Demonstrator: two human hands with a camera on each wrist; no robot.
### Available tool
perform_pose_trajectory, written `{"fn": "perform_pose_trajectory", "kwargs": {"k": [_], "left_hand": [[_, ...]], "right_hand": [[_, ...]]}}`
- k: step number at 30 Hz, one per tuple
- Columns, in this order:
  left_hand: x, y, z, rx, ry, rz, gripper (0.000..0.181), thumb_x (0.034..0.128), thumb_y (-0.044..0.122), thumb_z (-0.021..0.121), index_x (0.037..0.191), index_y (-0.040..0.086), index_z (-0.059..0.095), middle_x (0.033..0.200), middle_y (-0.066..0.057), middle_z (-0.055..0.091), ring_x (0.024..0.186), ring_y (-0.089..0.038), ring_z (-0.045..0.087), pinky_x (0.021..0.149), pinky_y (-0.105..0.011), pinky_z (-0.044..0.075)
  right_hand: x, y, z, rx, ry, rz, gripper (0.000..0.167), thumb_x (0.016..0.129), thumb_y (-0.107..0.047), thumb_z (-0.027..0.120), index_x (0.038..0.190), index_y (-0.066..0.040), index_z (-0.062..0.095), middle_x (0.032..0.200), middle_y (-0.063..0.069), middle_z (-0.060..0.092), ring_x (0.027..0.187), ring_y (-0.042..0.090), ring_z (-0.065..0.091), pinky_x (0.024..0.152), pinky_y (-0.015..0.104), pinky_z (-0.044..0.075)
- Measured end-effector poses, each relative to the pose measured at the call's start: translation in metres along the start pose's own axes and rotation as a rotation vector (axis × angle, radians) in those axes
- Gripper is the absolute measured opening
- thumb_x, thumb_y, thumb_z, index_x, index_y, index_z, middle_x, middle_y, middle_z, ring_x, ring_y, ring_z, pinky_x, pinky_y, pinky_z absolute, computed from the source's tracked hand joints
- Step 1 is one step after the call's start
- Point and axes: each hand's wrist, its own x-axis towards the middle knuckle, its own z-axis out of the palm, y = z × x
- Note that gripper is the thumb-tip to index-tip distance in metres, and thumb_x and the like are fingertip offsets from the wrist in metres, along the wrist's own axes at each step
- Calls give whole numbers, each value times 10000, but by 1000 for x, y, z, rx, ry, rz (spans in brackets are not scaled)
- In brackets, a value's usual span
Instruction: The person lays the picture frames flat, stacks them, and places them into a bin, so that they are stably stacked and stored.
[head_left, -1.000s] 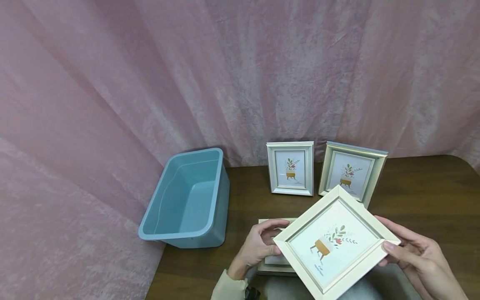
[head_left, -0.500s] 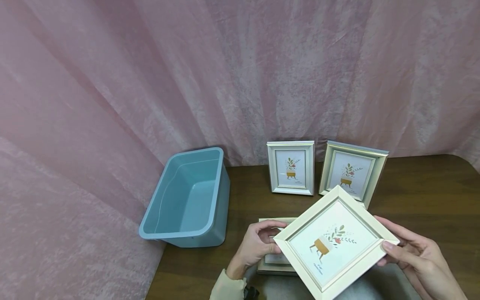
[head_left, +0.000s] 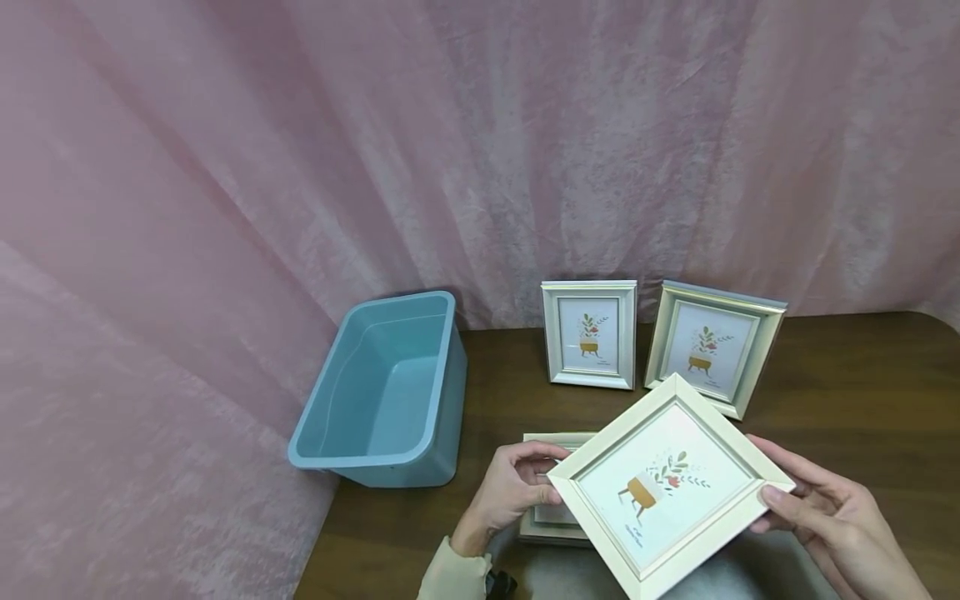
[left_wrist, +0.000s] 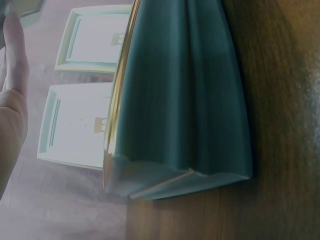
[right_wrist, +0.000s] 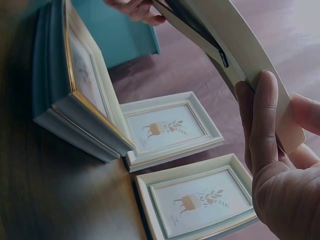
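A cream picture frame point(head_left: 731, 537) with a plant picture is held up tilted, one corner upward. My right hand point(head_left: 843, 517) pinches its right corner, thumb on the front; in the right wrist view the fingers of this hand point(right_wrist: 280, 135) lie behind the raised frame point(right_wrist: 250, 45). At the left corner, my left hand point(head_left: 506, 496) grips with curled fingers, partly hidden by the frame. Beneath lies a stack of frames point(head_left: 542, 531), largely covered, its layered sides point(left_wrist: 185, 90) close to the left wrist camera.
Two frames stand upright at the back, a white one point(head_left: 631, 333) and a cream-gold one point(head_left: 759, 358). To the left is a blue bin point(head_left: 442, 417) with nothing visible inside. A pink curtain point(head_left: 480, 150) hangs behind the wooden table point(head_left: 862, 375).
The head view has shifted slightly, so the bin and standing frames appear a little farther right. Both hands keep their hold on the tilted frame, which has hardly moved.
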Motion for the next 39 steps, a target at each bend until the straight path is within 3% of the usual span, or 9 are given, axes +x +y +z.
{"fn": "perform_pose_trajectory", "kwargs": {"k": [3,5,14,21,25,28,33,36,39], "left_hand": [[-2,1,-1,2,20,-2,917,841,400,937,1257,-317,543,1262,12,783,1115,-44,769,872,-185,625],[-4,2,-2,7,34,-8,908,840,389,941,1256,-315,545,1238,92,776,1109,-44,769,871,-187,627],[-13,2,-7,2,91,13,926,817,381,949,1218,-346,538,1175,110,793,1051,-44,777,850,-185,634],[-16,0,-13,-25,93,59,931,843,337,929,1180,-397,466,1160,136,806,1038,-25,774,821,-166,630],[-16,0,-17,-18,114,62,928,844,331,932,1153,-407,461,1135,135,817,998,-20,782,789,-161,629],[-16,1,-19,-4,156,29,941,813,360,949,1129,-392,479,1071,133,823,942,-17,788,759,-165,631],[-17,1,-21,35,245,-98,915,776,360,972,1160,-347,537,964,135,816,865,-19,789,710,-206,647],[-19,0,-24,44,289,-181,830,798,276,968,1210,-320,563,942,111,809,848,-38,790,707,-236,659],[-19,0,-27,54,325,-241,685,850,141,933,1245,-293,579,944,81,798,829,-57,786,717,-247,661]], "right_hand": [[2,2,1,18,-9,-2,677,1018,291,332,1608,6,499,1481,85,723,1070,194,815,806,342,675],[4,2,2,10,-15,10,680,1021,286,339,1611,-8,503,1468,81,731,1056,194,815,814,341,674],[8,5,7,-147,-26,83,741,1010,269,442,1613,-150,546,1357,10,786,944,183,810,805,361,679],[9,12,11,-144,-36,120,881,922,309,576,1630,-213,523,1469,-78,728,1146,128,798,875,316,674],[9,15,16,-213,0,117,903,885,303,639,1624,-205,529,1433,-116,743,1142,91,795,882,269,664],[10,18,21,-261,39,100,894,859,301,676,1606,-171,544,1357,-115,782,1077,81,807,853,254,663],[10,27,28,-375,128,97,882,830,273,743,1554,-205,590,1260,-165,802,975,42,802,799,201,643],[10,33,35,-542,202,115,853,820,211,810,1530,-214,605,1200,-244,780,908,12,782,753,178,625],[11,37,43,-702,267,149,806,810,137,870,1517,-146,606,1132,-300,747,842,11,759,721,172,611]]}}
